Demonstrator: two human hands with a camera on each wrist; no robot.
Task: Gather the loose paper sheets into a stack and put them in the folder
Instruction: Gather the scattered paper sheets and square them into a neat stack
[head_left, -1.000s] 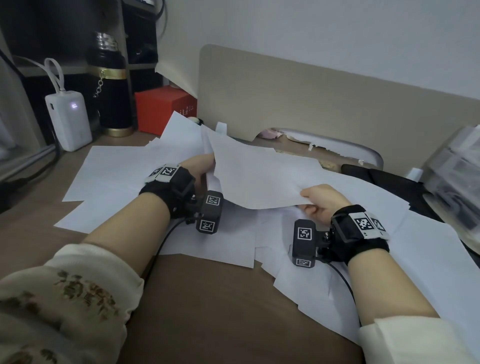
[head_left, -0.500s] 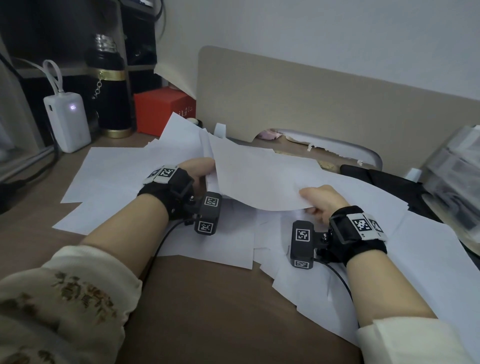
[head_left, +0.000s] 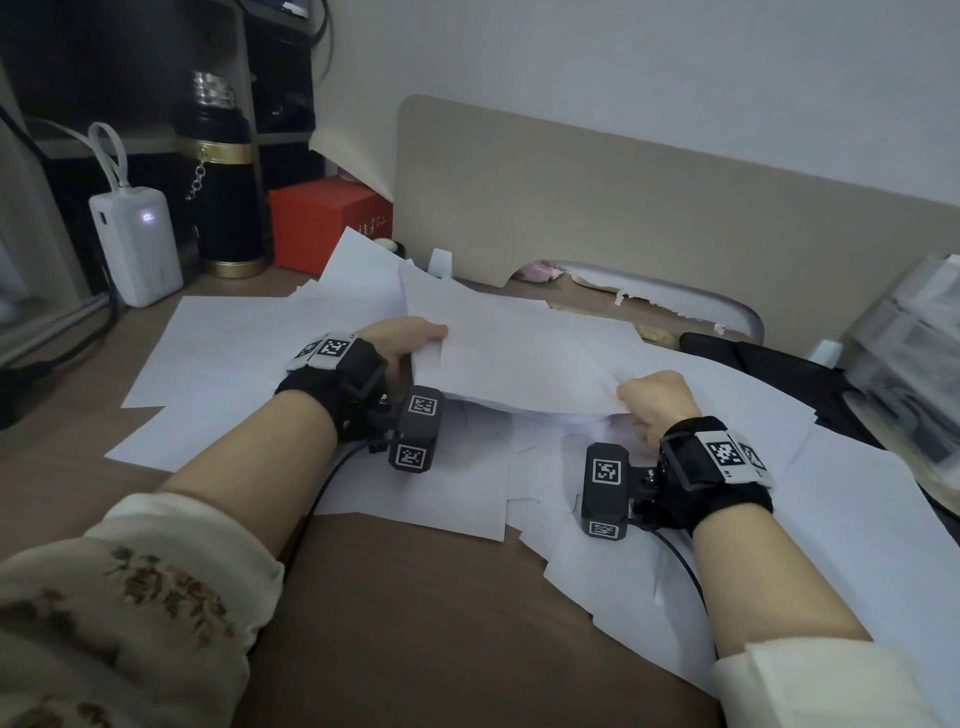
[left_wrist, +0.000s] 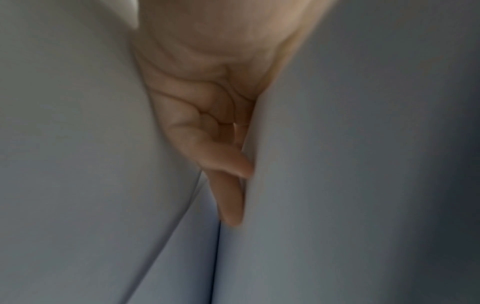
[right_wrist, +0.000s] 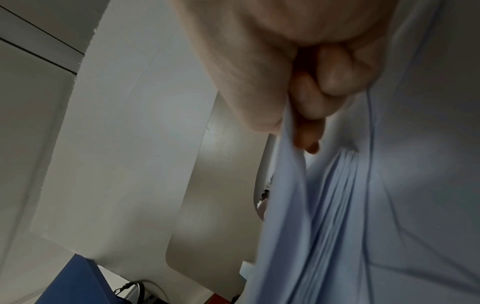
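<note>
Left hand (head_left: 402, 345) fingertips hidden under paper sheets (head_left: 524, 358), right hand (head_left: 655, 402) gripping

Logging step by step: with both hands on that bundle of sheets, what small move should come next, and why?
Probably lift the bundle clear and tap its edges square. The left hand and right hand each grip one end, but its sheets fan unevenly in the right wrist view, and loose sheets still cover the desk.

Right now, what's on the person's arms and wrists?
Cream sleeves pushed up the forearms; the left sleeve has brownish floral embroidery, the right sleeve looks plain. Each wrist wears a black strap with white fiducial tags, plus a dark camera block with tags. A black cable trails back from each.
</note>
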